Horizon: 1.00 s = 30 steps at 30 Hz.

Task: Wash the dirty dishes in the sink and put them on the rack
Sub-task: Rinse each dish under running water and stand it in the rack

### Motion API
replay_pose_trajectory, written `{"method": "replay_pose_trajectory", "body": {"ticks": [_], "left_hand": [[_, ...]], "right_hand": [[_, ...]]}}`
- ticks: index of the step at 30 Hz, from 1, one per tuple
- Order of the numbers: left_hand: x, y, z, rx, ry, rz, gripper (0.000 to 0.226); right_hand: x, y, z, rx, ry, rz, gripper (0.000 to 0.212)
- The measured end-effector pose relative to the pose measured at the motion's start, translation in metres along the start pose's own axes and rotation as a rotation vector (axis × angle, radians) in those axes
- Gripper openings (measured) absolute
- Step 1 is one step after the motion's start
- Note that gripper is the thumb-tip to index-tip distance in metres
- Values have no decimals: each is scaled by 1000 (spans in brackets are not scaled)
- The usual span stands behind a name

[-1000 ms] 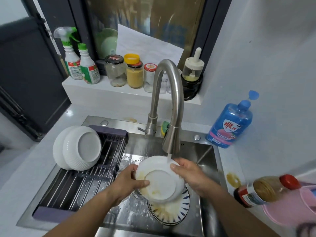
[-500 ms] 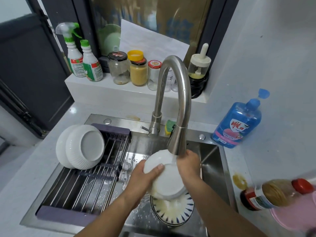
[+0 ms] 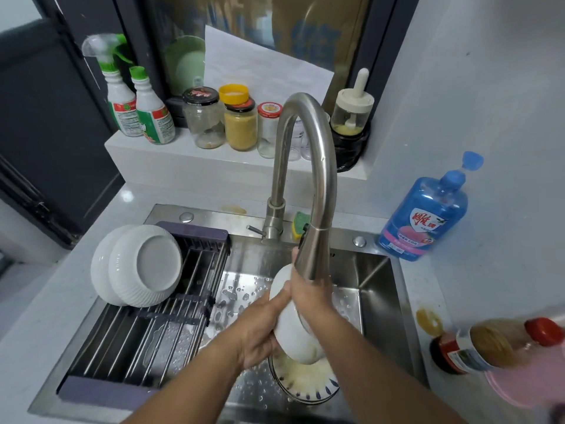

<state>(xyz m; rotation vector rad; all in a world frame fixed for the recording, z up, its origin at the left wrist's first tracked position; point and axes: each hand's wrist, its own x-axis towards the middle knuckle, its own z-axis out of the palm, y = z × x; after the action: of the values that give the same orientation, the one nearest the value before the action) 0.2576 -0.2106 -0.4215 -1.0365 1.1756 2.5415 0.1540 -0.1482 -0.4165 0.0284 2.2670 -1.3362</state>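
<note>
A white bowl (image 3: 290,335) is held on edge under the faucet head (image 3: 312,255), above the steel sink (image 3: 379,301). My left hand (image 3: 263,328) grips its left side with the thumb on the rim. My right hand (image 3: 308,298) holds the bowl's right side, its fingers partly hidden behind the spout. Below lies a dirty plate with a blue-patterned rim (image 3: 305,384), smeared yellow. Two clean white bowls (image 3: 143,264) stand on edge on the roll-up rack (image 3: 137,341) over the sink's left half.
A blue dish-soap bottle (image 3: 425,215) stands at the back right of the counter. A sauce bottle with a red cap (image 3: 489,347) lies at the right beside a pink container (image 3: 535,384). Jars and spray bottles (image 3: 137,111) line the ledge. A sponge (image 3: 301,224) sits behind the faucet.
Both hands have turned the bowl from facing me to standing on edge and moved it further under the faucet head. The view has shifted closer.
</note>
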Motion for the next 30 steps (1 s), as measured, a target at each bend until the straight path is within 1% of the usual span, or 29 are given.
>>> {"method": "replay_pose_trajectory", "body": {"ticks": [1, 2, 3, 4, 5, 6, 7, 8, 10, 12, 13, 14, 15, 16, 18, 20, 21, 22, 23, 24, 26, 28, 29, 30], "left_hand": [[1, -4, 3, -51, 27, -2, 44], [2, -7, 6, -103, 41, -12, 46], [3, -9, 6, -165, 44, -22, 47], [3, -8, 7, -216, 42, -34, 46], [5, -8, 6, -263, 57, -34, 46], [7, -7, 4, -306, 88, -35, 47], [9, -7, 3, -335, 133, -30, 49], [12, -6, 1, -395, 136, -39, 50], [15, -3, -4, -566, 91, -63, 47], [15, -1, -10, -660, 130, -99, 56], [14, 2, -12, -686, 162, -107, 58], [13, 4, -15, -698, 184, -102, 57], [10, 6, -16, -717, 199, -84, 55], [6, 8, -17, -722, 194, -66, 52], [-3, 9, -21, -685, 178, -55, 47], [-10, 7, -25, -621, 138, -41, 45], [-10, 5, -29, -596, 109, -37, 45], [-11, 4, -34, -570, 75, -42, 47], [-11, 3, -37, -540, 46, -50, 49], [-11, 3, -39, -490, 23, -54, 50], [-11, 5, -41, -351, -16, -49, 48], [-12, 7, -38, -178, -31, -27, 48], [-11, 7, -35, -98, -42, -20, 49], [-12, 7, -31, -39, -50, -17, 49]], "right_hand": [[-6, 2, 8, 45, -48, 63, 31], [-8, 4, 15, 7, -122, 61, 38], [-12, 5, 22, -60, -155, 12, 39], [-15, 8, 25, -171, -135, -49, 38], [-21, 6, 27, -298, -165, -100, 41], [-27, 6, 27, -374, -209, -149, 48], [-30, 8, 28, -439, -211, -205, 52], [-34, 10, 29, -508, -204, -247, 53], [-37, 17, 28, -664, -180, -387, 48], [-37, 25, 22, -698, -169, -465, 46], [-39, 28, 17, -678, -145, -496, 47], [-38, 34, 13, -638, -116, -548, 48], [-38, 37, 8, -558, -113, -546, 49], [-31, 47, 5, -483, -132, -530, 50], [-10, 60, -1, -336, -142, -395, 49], [6, 64, -5, -150, -155, -117, 55], [10, 59, -9, -75, -166, -9, 47], [13, 54, -13, -61, -191, 59, 36], [14, 48, -18, -97, -215, 89, 30], [16, 41, -22, -133, -241, 90, 30], [22, 31, -25, -262, -282, 94, 36], [27, 22, -22, -290, -257, 187, 39], [26, 18, -17, -296, -262, 200, 41], [21, 13, -9, -334, -261, 158, 47]]}}
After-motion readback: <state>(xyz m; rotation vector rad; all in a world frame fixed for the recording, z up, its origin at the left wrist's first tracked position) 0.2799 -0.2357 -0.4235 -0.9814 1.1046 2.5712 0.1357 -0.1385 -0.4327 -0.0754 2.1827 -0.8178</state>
